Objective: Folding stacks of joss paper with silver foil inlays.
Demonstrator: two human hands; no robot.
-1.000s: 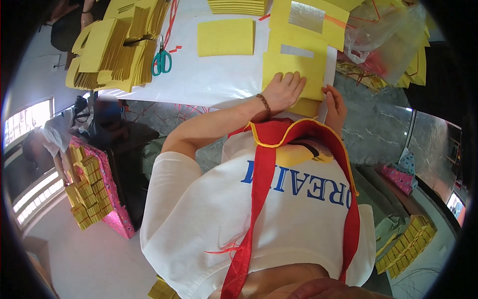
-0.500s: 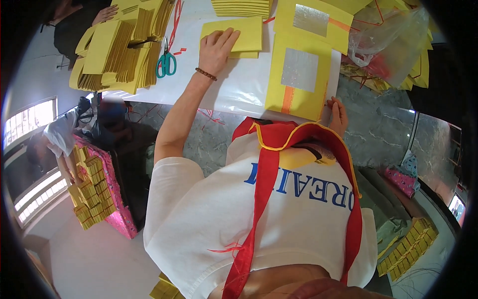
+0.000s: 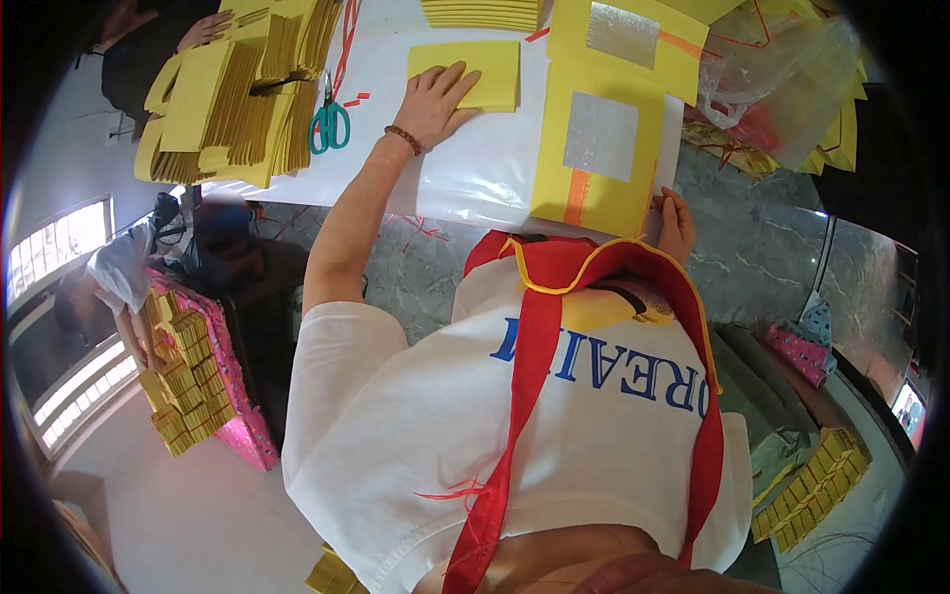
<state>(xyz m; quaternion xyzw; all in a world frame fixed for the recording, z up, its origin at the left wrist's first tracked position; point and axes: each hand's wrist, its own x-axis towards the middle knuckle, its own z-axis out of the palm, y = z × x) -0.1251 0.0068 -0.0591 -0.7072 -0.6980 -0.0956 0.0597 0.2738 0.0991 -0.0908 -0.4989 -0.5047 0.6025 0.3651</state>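
Note:
My left hand [image 3: 435, 107] lies with fingers spread on a folded yellow paper piece [image 3: 492, 74] on the white-covered table [image 3: 465, 183]. The piece's edges line up, and nothing is gripped. My right hand [image 3: 677, 230] is at the table's near edge, beside the corner of an open yellow sheet [image 3: 594, 198] that has a silver square and an orange strip. Its fingers are curled together; whatever they hold is hidden. Another such yellow sheet [image 3: 658, 74] with a silver square lies just beyond.
Green-handled scissors [image 3: 330, 129] lie left of my left arm, near red strips [image 3: 348, 49]. Stacks of folded yellow pieces [image 3: 228, 104] stand far left, with another person's hand [image 3: 206, 30] behind. A clear plastic bag [image 3: 782, 94] sits on yellow paper at right.
The folded yellow piece's lower layer no longer sticks out below the upper one. My left hand has slid slightly toward me and lies flatter. The right hand stays at the table edge.

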